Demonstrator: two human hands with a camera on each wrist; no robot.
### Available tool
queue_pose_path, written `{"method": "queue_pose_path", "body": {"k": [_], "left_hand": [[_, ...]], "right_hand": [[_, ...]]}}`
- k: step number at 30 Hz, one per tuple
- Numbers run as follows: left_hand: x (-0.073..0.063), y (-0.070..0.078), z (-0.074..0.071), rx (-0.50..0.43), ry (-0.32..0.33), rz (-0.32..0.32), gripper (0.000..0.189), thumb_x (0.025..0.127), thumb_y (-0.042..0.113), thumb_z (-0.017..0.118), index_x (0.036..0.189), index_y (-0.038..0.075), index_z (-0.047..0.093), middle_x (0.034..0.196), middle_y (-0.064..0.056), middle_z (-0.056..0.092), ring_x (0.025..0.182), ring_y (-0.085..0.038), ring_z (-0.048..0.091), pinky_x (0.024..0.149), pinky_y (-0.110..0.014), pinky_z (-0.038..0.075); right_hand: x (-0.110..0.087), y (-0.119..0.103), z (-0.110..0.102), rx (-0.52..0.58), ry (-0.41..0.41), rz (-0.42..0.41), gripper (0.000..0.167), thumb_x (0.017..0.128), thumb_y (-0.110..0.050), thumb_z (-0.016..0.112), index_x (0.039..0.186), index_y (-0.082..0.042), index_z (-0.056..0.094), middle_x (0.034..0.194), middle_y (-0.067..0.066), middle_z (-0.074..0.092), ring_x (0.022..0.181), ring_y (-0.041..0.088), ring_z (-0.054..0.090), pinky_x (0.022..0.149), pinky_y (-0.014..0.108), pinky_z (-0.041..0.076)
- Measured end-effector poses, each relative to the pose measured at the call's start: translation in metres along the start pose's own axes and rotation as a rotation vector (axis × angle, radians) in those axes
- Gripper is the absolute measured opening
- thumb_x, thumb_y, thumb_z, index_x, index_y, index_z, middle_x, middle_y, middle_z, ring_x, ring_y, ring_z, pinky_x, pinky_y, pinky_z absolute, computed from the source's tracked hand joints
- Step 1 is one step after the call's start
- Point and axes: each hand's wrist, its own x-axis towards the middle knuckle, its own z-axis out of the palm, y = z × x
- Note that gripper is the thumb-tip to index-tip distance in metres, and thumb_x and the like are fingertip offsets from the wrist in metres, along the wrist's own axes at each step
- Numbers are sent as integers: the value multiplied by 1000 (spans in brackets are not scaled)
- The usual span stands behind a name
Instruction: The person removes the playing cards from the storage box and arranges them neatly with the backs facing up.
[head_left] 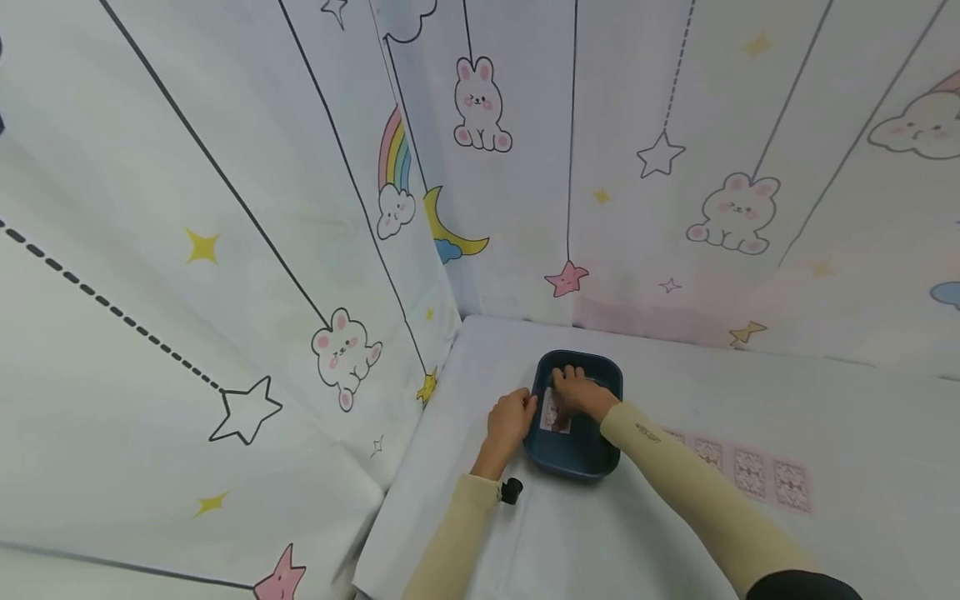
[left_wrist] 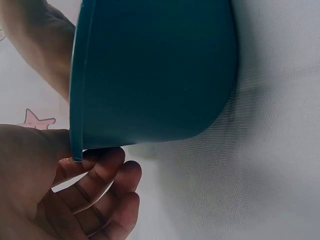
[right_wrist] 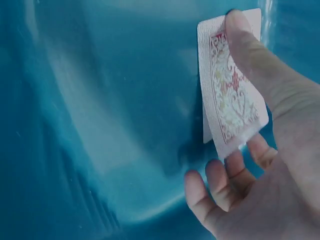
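Observation:
A dark blue plastic basin (head_left: 573,462) stands on the white-covered table. My left hand (head_left: 512,423) holds the basin's left rim, thumb at the lip and fingers curled against the outer side, as the left wrist view shows. My right hand (head_left: 581,393) reaches down inside the basin. In the right wrist view, it holds a playing card (right_wrist: 220,90) with an ornate red-and-white back, the thumb lying across its face and the fingers at its lower edge. The edge of another card shows behind this one.
Several patterned cards (head_left: 750,472) lie face down in a row on the table (head_left: 862,417), right of the basin and partly behind my right sleeve. Fabric walls (head_left: 630,100) printed with rabbits and stars rise behind and to the left.

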Motion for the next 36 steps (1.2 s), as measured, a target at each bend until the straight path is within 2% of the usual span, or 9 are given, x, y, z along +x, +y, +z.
{"method": "queue_pose_path", "body": {"k": [6, 10, 13, 16, 20, 23, 26, 30, 36], "left_hand": [[-1, 2, -2, -2, -12, -10, 30, 103, 29, 57, 78, 13, 58, 63, 2, 51, 53, -11, 43, 49, -26, 31], [-2, 2, -2, -5, -18, -12, 30, 103, 29, 57, 78, 14, 57, 63, 2, 50, 53, -12, 43, 49, -26, 31], [-2, 2, -2, -10, -16, -9, 31, 103, 28, 57, 76, 14, 55, 62, 3, 48, 52, -11, 42, 49, -25, 30], [-3, 1, -1, -19, -9, -6, 31, 103, 28, 58, 75, 14, 54, 61, 2, 46, 50, -11, 40, 48, -25, 29], [-3, 1, -1, -30, -1, -2, 31, 103, 27, 57, 76, 13, 54, 61, 0, 48, 50, -12, 41, 47, -26, 30], [-3, 0, -1, -17, -4, -10, 31, 104, 28, 56, 77, 13, 53, 61, 0, 48, 50, -12, 42, 47, -26, 30], [-3, -1, 1, -7, 0, -8, 32, 104, 28, 56, 76, 13, 52, 61, 0, 47, 50, -13, 42, 47, -26, 29], [-3, -1, 2, -16, -3, -4, 32, 103, 27, 57, 75, 13, 52, 61, 0, 47, 52, -13, 42, 49, -27, 29], [-1, 0, 2, -5, -16, -30, 31, 104, 29, 56, 78, 13, 56, 64, 1, 50, 54, -13, 45, 50, -26, 31]], "right_hand": [[-9, -4, 3, 36, 68, -36, 105, 71, -34, 93, 144, 4, 27, 138, 35, 48, 124, 49, 50, 102, 59, 44], [-13, -2, 3, 99, 64, -51, 97, 80, -22, 87, 147, 3, 21, 137, 36, 51, 124, 50, 54, 102, 58, 45], [-15, 1, 3, 134, 56, -80, 81, 89, -8, 75, 148, 2, 21, 140, 36, 48, 127, 50, 53, 104, 58, 44], [-16, 5, 3, 162, 70, -123, 64, 93, 0, 67, 144, 0, 28, 137, 32, 52, 124, 45, 56, 102, 56, 46], [-16, 11, 3, 213, 125, -187, 44, 93, 5, 63, 131, -2, 41, 119, 21, 62, 101, 30, 63, 88, 47, 52], [-17, 17, 3, 260, 153, -211, 35, 94, 6, 60, 125, -5, 48, 110, 16, 64, 87, 21, 59, 76, 38, 51], [-22, 22, 2, 348, 146, -203, 31, 95, 4, 59, 122, -7, 51, 101, 15, 65, 77, 19, 59, 66, 33, 49], [-32, 33, -3, 464, 135, -201, 30, 95, -1, 63, 123, -9, 55, 96, 11, 65, 73, 17, 61, 63, 30, 52], [-52, 53, -17, 573, 136, -287, 32, 97, -7, 64, 127, -9, 55, 91, 10, 65, 67, 17, 59, 62, 32, 52]]}}
